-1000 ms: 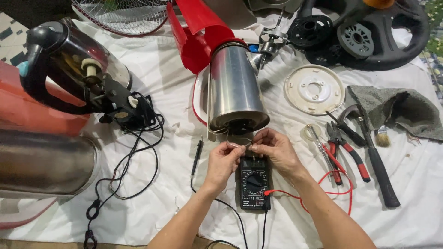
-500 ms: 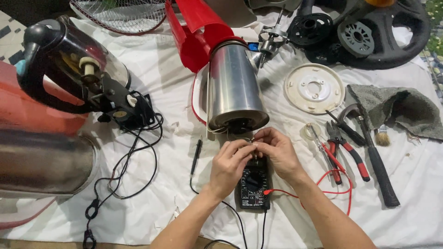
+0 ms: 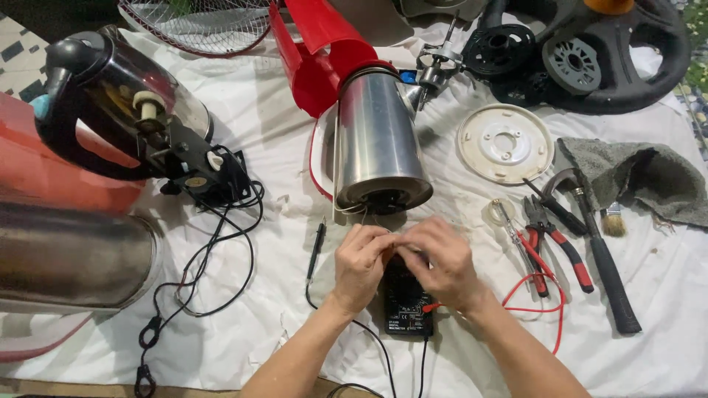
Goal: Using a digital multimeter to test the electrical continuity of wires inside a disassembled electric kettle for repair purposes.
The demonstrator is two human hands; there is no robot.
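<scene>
we bring both hands together at the 6 o'clock side of the bench, directly over the black handheld multimeter (image 3: 408, 306), so the meter stays under our eyes. the left hand (image 3: 359, 267) and the right hand (image 3: 436, 264) are curled narrow, fingertips meeting on something small; what they pinch is hidden, so we cannot tell. the shiny steel cylindrical kettle body (image 3: 377, 144) lies on its side at 12 o'clock from the hands, open base turned toward us, with thin wires trailing from it toward the fingers. the black test probe (image 3: 316, 249) rests unused at 9 o'clock, just beside the left hand. the red test lead (image 3: 537, 289) loops out at 3 o'clock, toward the red-handled pliers (image 3: 557, 239) and the black-handled hammer (image 3: 601, 258).
</scene>
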